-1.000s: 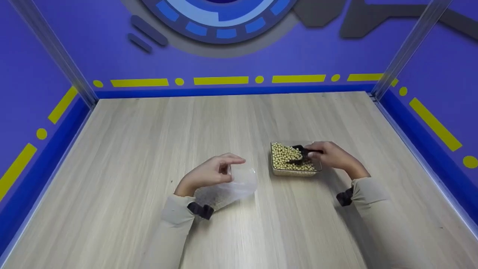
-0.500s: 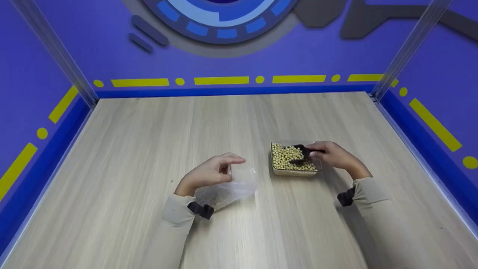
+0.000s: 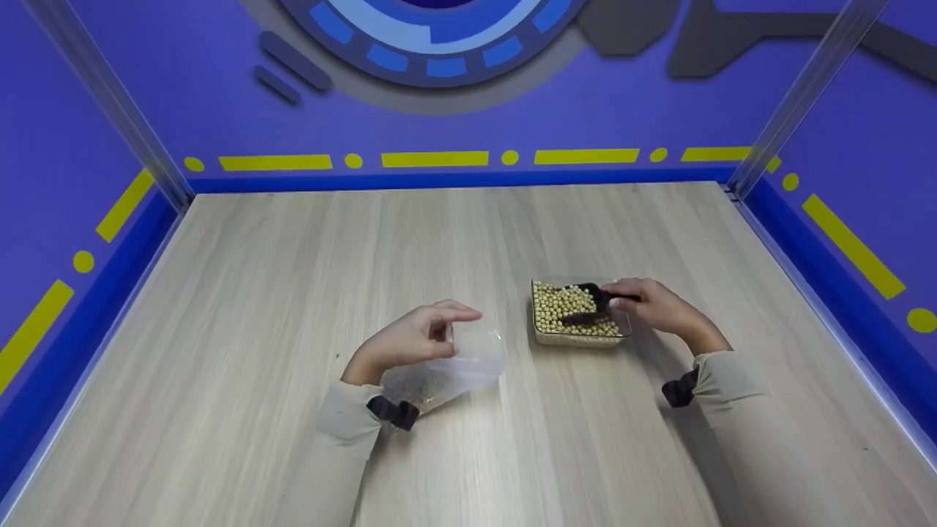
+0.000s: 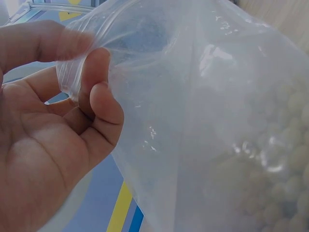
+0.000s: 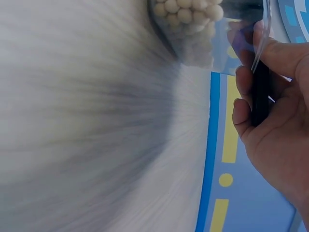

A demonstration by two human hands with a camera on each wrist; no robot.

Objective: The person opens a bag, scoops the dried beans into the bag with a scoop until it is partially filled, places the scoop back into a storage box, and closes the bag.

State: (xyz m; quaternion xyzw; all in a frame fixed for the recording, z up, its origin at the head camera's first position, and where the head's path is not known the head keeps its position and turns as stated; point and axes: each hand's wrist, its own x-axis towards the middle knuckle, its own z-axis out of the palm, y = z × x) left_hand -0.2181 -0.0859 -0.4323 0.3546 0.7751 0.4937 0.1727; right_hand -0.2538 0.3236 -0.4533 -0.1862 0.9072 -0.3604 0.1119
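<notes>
My left hand (image 3: pixel 413 337) pinches the upper edge of a clear plastic zip bag (image 4: pixel 159 106), whose mouth spreads out toward the right. Pale round beans (image 4: pixel 285 179) show through the bag's lower part in the left wrist view. To the right stands a clear rectangular container (image 3: pixel 578 340) filled with yellowish soybeans (image 3: pixel 560 300). My right hand (image 3: pixel 651 301) grips the handle of a black scoop (image 3: pixel 596 296) over the container's right rim. The scoop's blade sits down among the beans. In the right wrist view, curled fingers (image 5: pixel 244 77) wrap the black handle (image 5: pixel 260 94).
Everything stands on a light wood table (image 3: pixel 329 256). Blue panels with yellow marks (image 3: pixel 435 159) enclose its back and sides. A black wrist strap (image 3: pixel 394 412) sits on the left sleeve, another strap (image 3: pixel 681 388) on the right.
The scoop has shifted very slightly within the beans as my right hand drew a little to the right. My left hand and the bag hold still.
</notes>
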